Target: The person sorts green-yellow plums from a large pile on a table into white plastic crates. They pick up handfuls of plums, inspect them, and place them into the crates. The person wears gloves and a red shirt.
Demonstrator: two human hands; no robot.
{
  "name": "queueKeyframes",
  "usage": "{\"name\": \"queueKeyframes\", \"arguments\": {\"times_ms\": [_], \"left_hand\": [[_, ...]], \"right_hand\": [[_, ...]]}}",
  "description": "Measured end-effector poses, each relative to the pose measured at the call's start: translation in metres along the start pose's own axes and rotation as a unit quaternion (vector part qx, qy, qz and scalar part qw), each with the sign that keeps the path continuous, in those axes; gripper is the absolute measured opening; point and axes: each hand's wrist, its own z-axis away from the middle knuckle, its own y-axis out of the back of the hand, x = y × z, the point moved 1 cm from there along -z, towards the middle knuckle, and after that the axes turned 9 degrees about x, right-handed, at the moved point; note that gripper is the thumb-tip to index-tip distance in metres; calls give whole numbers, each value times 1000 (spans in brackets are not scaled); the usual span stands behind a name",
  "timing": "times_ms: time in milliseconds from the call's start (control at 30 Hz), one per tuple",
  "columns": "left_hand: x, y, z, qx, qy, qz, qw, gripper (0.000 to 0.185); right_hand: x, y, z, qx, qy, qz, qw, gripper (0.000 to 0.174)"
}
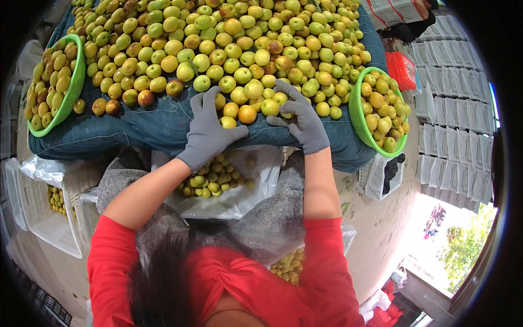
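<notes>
A broad heap of yellow-green jujubes (241,75), some blushed brown, covers the dark blue cloth-topped table (163,131) before me. My left hand (212,128), in a grey knit glove, rests at the heap's front edge with thumb and fingers spread. Opposite it, my right hand (304,120), gloved alike, has its fingers apart and bent inward. Several jujubes lie between the two hands. One fruit shows partly beneath my right fingers, touching or nearly so. Neither hand has a fruit plainly gripped.
Green plastic baskets of jujubes stand at the table's left (79,90) and right (357,110) ends. Between my knees, a container lined with white plastic (261,180) holds more fruit. A white crate (53,225) sits lower left. White lined crates (453,102) are stacked at right.
</notes>
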Motion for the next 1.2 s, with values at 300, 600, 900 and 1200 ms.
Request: {"name": "queueKeyframes", "arguments": {"times_ms": [300,600,900,1200], "left_hand": [[1,-8,5,-36,30,51,998,111],[9,-12,-4,-4,55,41,998,99],[10,-7,-8,-33,33,4,999,103],[2,-18,-18,-86,17,5,996,98]], "right_hand": [[15,1,9,-53,48,-40,997,55],[4,4,4,63,163,164,971,52],[-18,29,22,-58,-25,-314,947,40],[69,158,235,296,173,-304,889,44]]}}
